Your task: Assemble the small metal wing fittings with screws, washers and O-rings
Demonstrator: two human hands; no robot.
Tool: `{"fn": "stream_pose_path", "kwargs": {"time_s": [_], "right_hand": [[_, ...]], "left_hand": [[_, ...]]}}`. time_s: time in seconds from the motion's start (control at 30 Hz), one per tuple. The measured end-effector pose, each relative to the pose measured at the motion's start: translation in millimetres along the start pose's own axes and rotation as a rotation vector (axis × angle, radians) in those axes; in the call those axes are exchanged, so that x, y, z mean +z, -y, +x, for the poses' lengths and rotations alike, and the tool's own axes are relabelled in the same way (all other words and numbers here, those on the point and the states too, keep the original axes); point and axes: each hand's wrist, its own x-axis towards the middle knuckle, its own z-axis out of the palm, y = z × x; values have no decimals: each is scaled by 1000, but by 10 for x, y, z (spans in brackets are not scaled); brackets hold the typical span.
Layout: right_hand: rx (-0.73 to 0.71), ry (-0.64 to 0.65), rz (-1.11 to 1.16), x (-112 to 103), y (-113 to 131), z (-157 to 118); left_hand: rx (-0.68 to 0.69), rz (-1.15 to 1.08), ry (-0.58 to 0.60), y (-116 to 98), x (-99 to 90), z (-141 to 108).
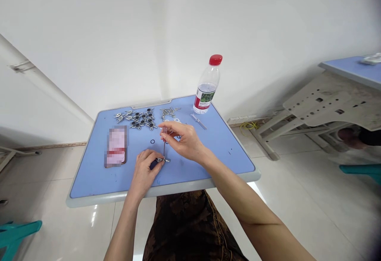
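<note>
My left hand [145, 172] pinches a small metal fitting [160, 159] with a dark part against the blue tabletop [89, 177]. My right hand [181, 140] holds a thin metal shaft [164, 147] upright above that fitting, and the shaft's lower end meets it. Behind my hands lies a heap of several star-shaped metal fittings [137, 119]. To its right are several loose screws [169, 112]. A black O-ring [152, 141] lies just beyond my left hand, and a small screwdriver [198, 121] lies past my right fingers.
A phone with a blurred cover [116, 146] lies at the table's left. A red-capped plastic water bottle [206, 84] stands at the far edge. A second desk [330, 98] stands at right, with a yellow cable [248, 126] on the floor near the wall.
</note>
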Motion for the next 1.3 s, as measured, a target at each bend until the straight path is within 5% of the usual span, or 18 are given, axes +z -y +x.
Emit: {"fn": "stream_pose_path", "kwargs": {"time_s": [0.4,1.3], "right_hand": [[-51,58,-157,15,-16,-2],[8,69,-5,-10,25,-6]], "left_hand": [[-2,-14,-5,17,10,2],[-22,-19,6,8,0,11]]}}
